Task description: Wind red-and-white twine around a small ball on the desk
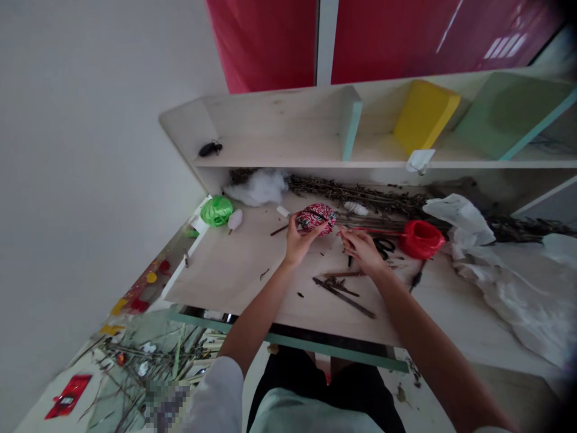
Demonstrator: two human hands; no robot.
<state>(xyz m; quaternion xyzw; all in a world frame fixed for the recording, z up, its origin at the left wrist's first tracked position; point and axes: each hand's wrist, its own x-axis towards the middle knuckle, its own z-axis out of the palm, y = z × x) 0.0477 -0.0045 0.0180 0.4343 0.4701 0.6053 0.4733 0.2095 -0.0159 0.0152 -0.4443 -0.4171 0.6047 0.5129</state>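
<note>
My left hand (299,242) is wrapped round a ball wound with red, white and green strands (318,214), held just above the desk. Close to its right side, my right hand (363,249) pinches the end of a red plastic string (378,231). That string leads rightward to a red roll of plastic twine (420,239). Partly hidden behind my right hand lie black-handled scissors (384,245). Dark twigs (345,296) are scattered on the desk below my hands.
A green twine roll (217,210), white fluff (259,187) and a bundle of dried stalks (342,191) lie toward the back. Crumpled white plastic (509,282) covers the right side. A shelf (279,153) overhangs the desk's rear. Sticks (135,367) litter the lower left.
</note>
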